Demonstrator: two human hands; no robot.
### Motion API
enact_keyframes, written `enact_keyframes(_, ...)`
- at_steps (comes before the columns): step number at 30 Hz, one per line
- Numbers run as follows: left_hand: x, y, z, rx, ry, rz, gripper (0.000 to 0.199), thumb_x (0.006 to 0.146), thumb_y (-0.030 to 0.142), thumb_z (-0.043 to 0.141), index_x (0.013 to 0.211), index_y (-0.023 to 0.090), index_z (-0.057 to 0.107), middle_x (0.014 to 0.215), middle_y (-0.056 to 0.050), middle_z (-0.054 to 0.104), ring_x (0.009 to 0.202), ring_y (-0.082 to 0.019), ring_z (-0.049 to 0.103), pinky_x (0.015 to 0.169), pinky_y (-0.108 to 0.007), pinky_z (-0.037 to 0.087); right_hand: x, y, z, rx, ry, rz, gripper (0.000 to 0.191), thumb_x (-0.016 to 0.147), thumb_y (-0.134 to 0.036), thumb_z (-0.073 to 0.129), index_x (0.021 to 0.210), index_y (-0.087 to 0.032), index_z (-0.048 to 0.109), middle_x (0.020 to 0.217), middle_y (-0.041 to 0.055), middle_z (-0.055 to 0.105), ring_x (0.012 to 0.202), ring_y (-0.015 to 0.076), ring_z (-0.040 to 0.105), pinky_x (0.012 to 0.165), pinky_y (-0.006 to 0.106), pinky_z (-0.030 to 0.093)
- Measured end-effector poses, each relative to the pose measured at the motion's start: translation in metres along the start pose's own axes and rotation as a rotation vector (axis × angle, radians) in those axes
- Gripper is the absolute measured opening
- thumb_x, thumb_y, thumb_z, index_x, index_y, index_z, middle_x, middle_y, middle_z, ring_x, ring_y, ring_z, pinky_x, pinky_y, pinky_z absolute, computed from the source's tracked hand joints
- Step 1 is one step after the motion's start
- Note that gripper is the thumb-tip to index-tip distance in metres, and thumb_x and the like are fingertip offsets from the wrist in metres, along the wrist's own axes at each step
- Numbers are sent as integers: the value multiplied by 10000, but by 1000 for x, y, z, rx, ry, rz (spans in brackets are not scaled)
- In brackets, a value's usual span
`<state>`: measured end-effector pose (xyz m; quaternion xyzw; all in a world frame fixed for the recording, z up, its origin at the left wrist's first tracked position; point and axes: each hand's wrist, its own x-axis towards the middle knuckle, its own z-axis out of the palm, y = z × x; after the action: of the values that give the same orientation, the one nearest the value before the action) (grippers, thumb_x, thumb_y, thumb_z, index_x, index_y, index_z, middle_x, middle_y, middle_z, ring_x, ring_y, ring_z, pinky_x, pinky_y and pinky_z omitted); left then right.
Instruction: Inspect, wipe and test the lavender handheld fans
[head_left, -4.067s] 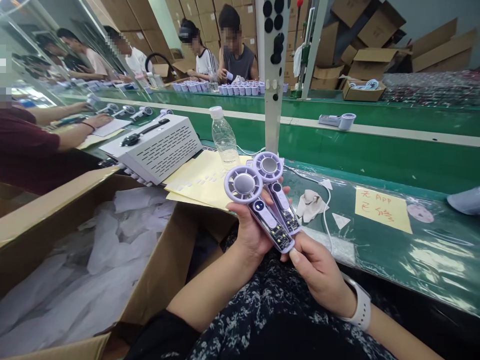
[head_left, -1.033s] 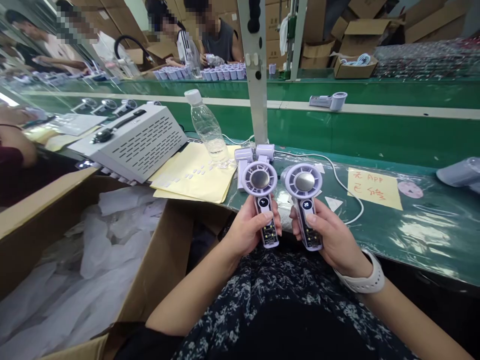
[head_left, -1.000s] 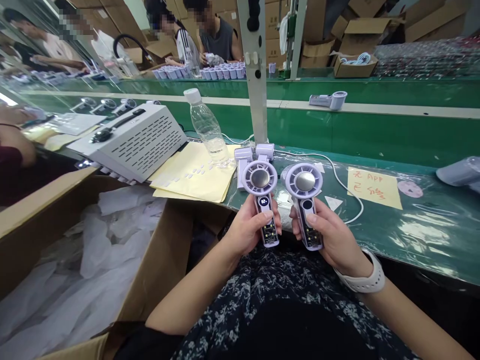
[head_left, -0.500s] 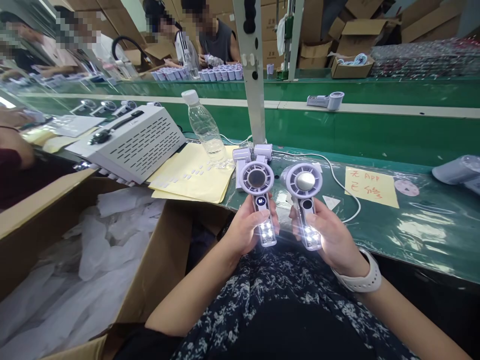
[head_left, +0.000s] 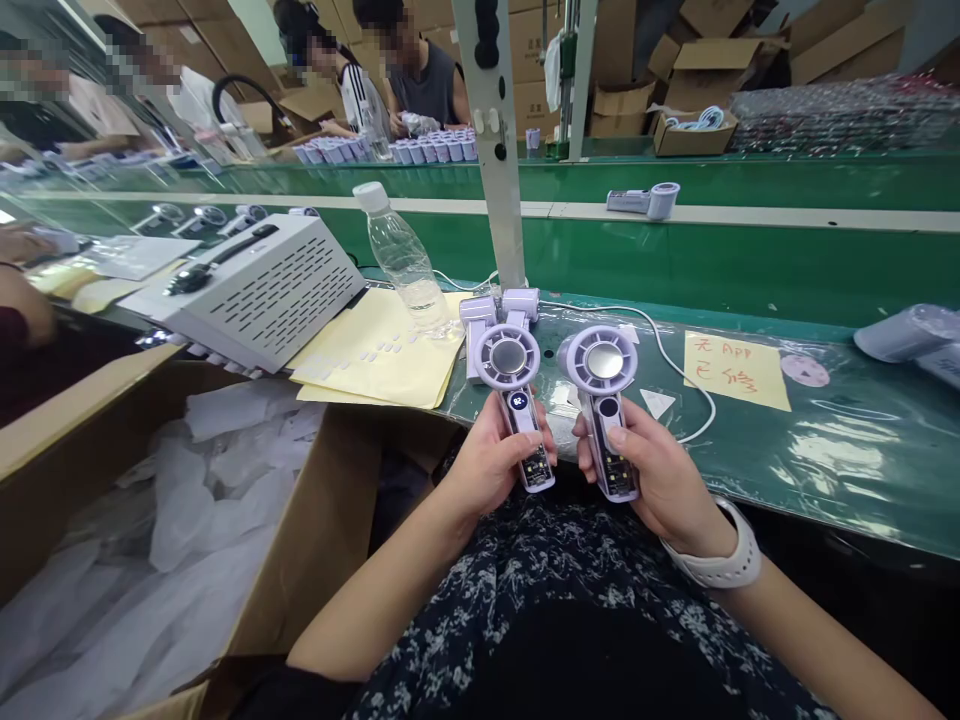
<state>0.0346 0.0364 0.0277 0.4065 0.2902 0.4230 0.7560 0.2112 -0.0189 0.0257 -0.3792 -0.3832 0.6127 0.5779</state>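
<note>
My left hand (head_left: 499, 450) is closed round the handle of a lilac handheld fan (head_left: 508, 357), its thumb on the front of the handle. A small round display on that fan is lit with digits. In my right hand (head_left: 654, 462) is a second handheld fan (head_left: 603, 360), thumb pressed on its front below a dark round display. Both fans are upright, heads away from me, and their handles show dark inner parts with no bright light. Just behind the left fan, more lilac fans (head_left: 520, 301) rest on the bench, partly hidden.
A clear bottle (head_left: 409, 262) stands on yellow paper (head_left: 360, 372) beside a slotted metal box (head_left: 277, 290). An open carton (head_left: 300, 540) with white plastic bags is at my left. A handwritten yellow note (head_left: 739, 370) and a white cable (head_left: 667, 345) lie right. Co-workers sit across the green line.
The bright lights in both fan handles have gone out. Both hands keep hold of the fans, and the view has shifted slightly.
</note>
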Motion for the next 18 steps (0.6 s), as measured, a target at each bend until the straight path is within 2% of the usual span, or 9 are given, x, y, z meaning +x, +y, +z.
enact_keyframes(12,-1,1,4,-21,1,-25,484,690,266,841,1040,190,515,888,29,603,693,-118,625,613,-278,555,0,2,0,15,34,22,250,911,-411,691,995,-178,659,820,21,655,662,124,603,572,224,528)
enact_keyframes(18,1,-2,2,64,-8,-2,490,711,342,862,998,196,493,877,21,641,669,-128,665,596,-263,562,-1,0,1,86,68,51,290,894,-467,715,1007,-209,644,836,14,685,615,126,621,510,220,523)
